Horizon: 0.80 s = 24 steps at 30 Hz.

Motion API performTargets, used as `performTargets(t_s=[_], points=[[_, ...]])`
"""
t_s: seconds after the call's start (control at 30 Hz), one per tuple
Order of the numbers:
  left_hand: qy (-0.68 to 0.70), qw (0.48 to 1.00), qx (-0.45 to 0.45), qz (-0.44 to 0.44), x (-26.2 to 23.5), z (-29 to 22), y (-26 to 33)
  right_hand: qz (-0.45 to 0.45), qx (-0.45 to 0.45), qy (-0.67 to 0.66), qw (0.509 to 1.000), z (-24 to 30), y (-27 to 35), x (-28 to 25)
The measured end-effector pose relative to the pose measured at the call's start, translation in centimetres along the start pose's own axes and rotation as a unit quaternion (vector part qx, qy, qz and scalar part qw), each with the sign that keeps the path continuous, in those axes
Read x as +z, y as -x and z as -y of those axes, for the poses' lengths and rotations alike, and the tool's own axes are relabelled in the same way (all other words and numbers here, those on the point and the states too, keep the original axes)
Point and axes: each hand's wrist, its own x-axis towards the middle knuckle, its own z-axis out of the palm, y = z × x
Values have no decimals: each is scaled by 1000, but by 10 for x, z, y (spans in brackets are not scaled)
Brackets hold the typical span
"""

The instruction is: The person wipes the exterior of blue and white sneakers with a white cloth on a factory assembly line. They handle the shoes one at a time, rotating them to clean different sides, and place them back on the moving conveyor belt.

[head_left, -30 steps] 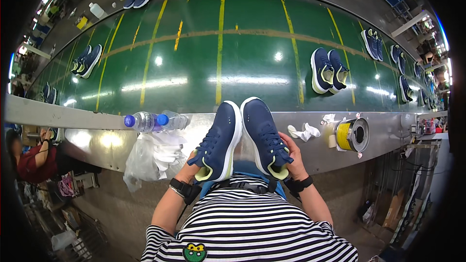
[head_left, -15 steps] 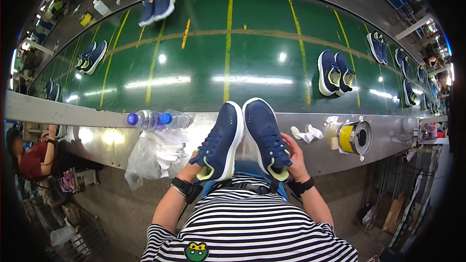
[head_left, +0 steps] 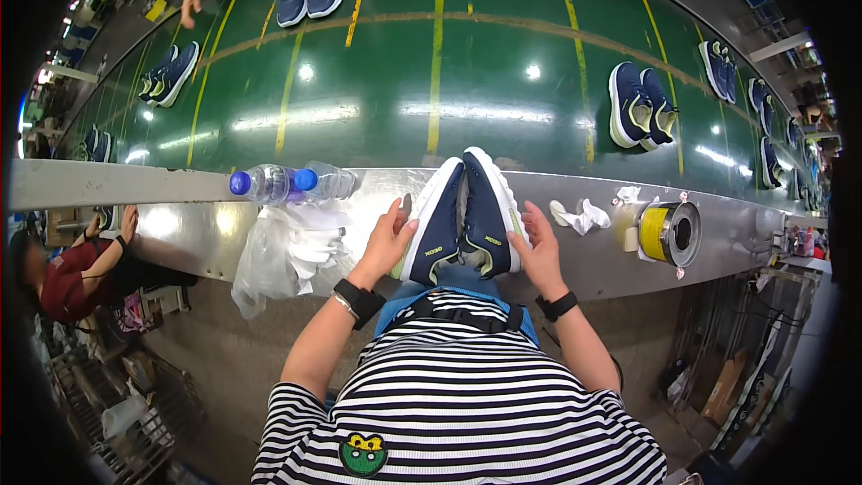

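A pair of navy sneakers with white soles stands in front of me at the steel ledge, toes pointing away and close together. The left sneaker (head_left: 439, 226) and the right sneaker (head_left: 486, 207) show their side panels, with white soles along the outer edges. My left hand (head_left: 388, 241) is open beside the left sneaker's sole, fingers spread; whether its fingertips touch is unclear. Fingers stretched out, my right hand (head_left: 539, 247) is at the heel end of the right sneaker, its thumb against or very near the sole. Neither hand is wrapped around a shoe.
Beyond the steel ledge (head_left: 575, 256), a green conveyor belt (head_left: 377, 81) carries several pairs of navy sneakers. Left of me are two plastic bottles (head_left: 269, 184) and a clear plastic bag (head_left: 265, 260). Crumpled tissue (head_left: 582, 216) and a yellow-labelled can (head_left: 669, 232) stand right. A co-worker's hand (head_left: 189, 7) reaches over the belt's far side.
The two sneakers have turned from laces showing to side panels showing, and my hands have loosened from them. Across the belt, the co-worker's hand has left another pair of sneakers.
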Motion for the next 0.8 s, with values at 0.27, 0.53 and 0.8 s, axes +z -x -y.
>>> performTargets(t_s=[0.27, 0.53, 0.8], points=[[52, 995, -3, 89, 1, 20, -12, 140, 49, -32, 988, -15, -32, -3], [204, 968, -120, 78, -25, -8, -16, 100, 193, -245, 945, -5, -29, -3], [303, 936, -173, 46, -37, -30, -20, 92, 189, -322, 923, 19, -33, 0]])
